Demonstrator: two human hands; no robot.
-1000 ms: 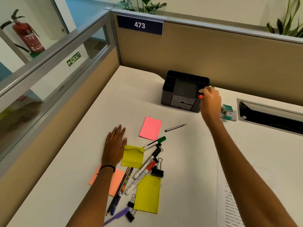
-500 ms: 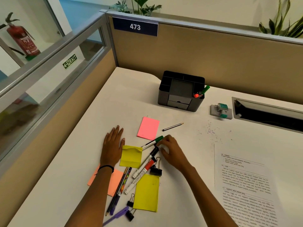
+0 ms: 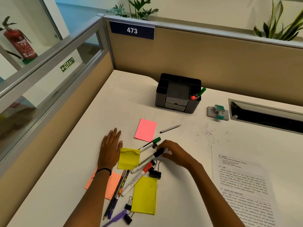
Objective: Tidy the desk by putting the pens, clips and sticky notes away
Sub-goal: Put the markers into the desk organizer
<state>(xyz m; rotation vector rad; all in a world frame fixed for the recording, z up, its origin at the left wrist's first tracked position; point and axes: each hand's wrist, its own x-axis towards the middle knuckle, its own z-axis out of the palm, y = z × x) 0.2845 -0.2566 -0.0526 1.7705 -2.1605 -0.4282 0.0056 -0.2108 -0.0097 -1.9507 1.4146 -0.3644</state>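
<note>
A pile of markers, sticky notes and binder clips lies in the middle of the white desk (image 3: pixel 78 161). My right hand (image 3: pixel 173 154) has its fingers closed around the cap end of a black-capped marker (image 3: pixel 148 159). A green-capped marker (image 3: pixel 150 143) lies just above it, a red-capped marker (image 3: pixel 137 177) just below. My left hand (image 3: pixel 110 149) rests flat and open on the desk, left of a yellow sticky note (image 3: pixel 128 158). A black desk organiser (image 3: pixel 177 94) at the back holds a green marker (image 3: pixel 202 92) and an orange-tipped pen in its right slot.
A pink note (image 3: pixel 145 129) and a pencil (image 3: pixel 170 128) lie toward the organiser. An orange note (image 3: pixel 113 184), a larger yellow note (image 3: pixel 144 194), several binder clips, pens and a purple pen lie near the front. A printed sheet (image 3: pixel 246 190) lies at the right, with a cable tray (image 3: pixel 268 115) behind.
My right hand came back from the organiser, leaving a pen in its slot, reached the pile and now grips the black-capped marker. The left hand has stayed flat.
</note>
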